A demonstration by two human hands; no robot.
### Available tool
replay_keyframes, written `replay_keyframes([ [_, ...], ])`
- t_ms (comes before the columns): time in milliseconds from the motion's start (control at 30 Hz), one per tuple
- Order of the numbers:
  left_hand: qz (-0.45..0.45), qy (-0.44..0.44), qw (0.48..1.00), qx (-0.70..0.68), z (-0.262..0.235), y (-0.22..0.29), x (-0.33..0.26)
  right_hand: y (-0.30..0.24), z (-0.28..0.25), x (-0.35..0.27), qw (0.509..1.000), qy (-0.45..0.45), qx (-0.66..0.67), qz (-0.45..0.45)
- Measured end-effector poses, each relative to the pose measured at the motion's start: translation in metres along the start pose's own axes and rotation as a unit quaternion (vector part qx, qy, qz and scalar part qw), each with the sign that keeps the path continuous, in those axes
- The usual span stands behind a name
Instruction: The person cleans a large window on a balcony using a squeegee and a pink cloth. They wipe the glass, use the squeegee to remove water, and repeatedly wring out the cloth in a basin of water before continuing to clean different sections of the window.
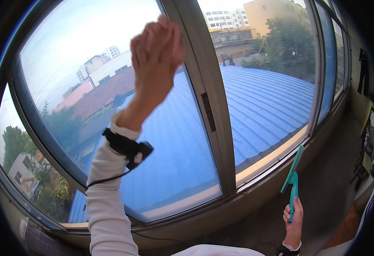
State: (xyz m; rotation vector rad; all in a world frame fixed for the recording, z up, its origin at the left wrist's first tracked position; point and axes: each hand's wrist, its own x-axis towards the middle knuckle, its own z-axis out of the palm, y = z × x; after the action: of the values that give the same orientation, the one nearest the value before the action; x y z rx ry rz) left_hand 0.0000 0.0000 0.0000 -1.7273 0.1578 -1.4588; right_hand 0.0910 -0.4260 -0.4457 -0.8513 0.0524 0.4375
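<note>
Squeegee [295, 179] right of the window frame [221, 141]; right hand [295, 216] wraps its handle [294, 190], probably freeing the blade [292, 169]! Left hand [157, 57] high beside the frame, can't tell its grip.

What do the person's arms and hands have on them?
The left hand and right hand wear no gloves. The left sleeve is long, white and wrinkly, with a black wrist strap, a small dark box and a thin black cable. The right wrist has a white cuff and black band.
</note>
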Motion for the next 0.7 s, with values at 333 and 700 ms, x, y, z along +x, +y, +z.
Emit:
replay_keyframes([
  [333,0.057,-0.191,0.979,-0.032,-0.015,0.129,-0.173,0.005,0.012,0.008,1.000,-0.008,-0.021,0.017],
  [700,0.228,-0.134,0.964,0.033,-0.004,0.041,-0.140,0.031,-0.024,0.011,0.999,0.041,-0.017,0.020],
])
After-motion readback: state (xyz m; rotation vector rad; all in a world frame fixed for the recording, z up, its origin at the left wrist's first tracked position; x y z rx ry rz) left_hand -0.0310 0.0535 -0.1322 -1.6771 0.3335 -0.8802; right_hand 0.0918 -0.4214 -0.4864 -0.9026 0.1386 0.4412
